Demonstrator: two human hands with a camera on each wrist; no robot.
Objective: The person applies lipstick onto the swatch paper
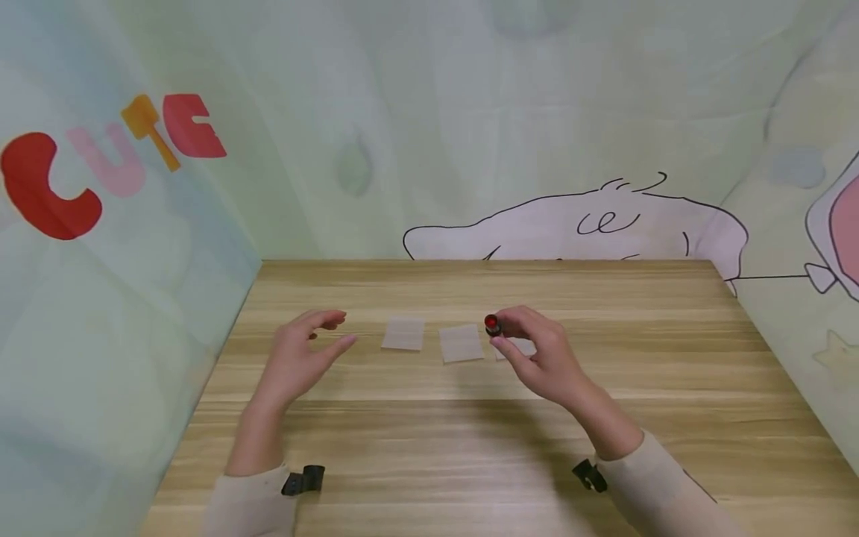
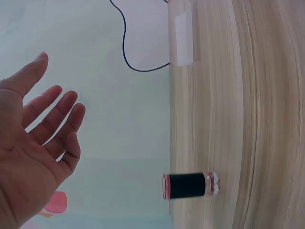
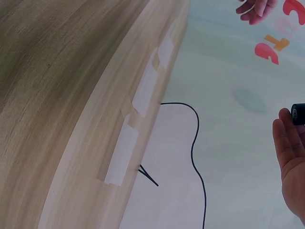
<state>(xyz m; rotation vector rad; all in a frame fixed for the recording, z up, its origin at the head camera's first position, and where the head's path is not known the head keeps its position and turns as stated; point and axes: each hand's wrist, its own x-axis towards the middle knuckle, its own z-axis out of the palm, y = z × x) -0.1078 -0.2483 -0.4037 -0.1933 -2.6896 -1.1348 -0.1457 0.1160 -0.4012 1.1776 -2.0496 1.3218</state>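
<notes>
My right hand (image 1: 542, 354) pinches a small dark cylinder with a red end (image 1: 493, 325) between thumb and fingers, above the table. Only its dark other end shows at the edge of the right wrist view. Three pale square sheets (image 1: 461, 344) lie in a row below; the rightmost is partly covered by this hand. To the left of the row, my left hand (image 1: 295, 362) is raised with fingers loosely bent and holds nothing. In the left wrist view, a black cylinder with reddish ends (image 2: 187, 185) stands upright on the table; it is hidden in the head view.
The wood-grain table (image 1: 416, 447) meets a printed cloth backdrop (image 1: 302, 149) at its back and sides. A small black wrist camera (image 1: 303, 479) sits at the left sleeve, another wrist camera (image 1: 590, 475) at the right.
</notes>
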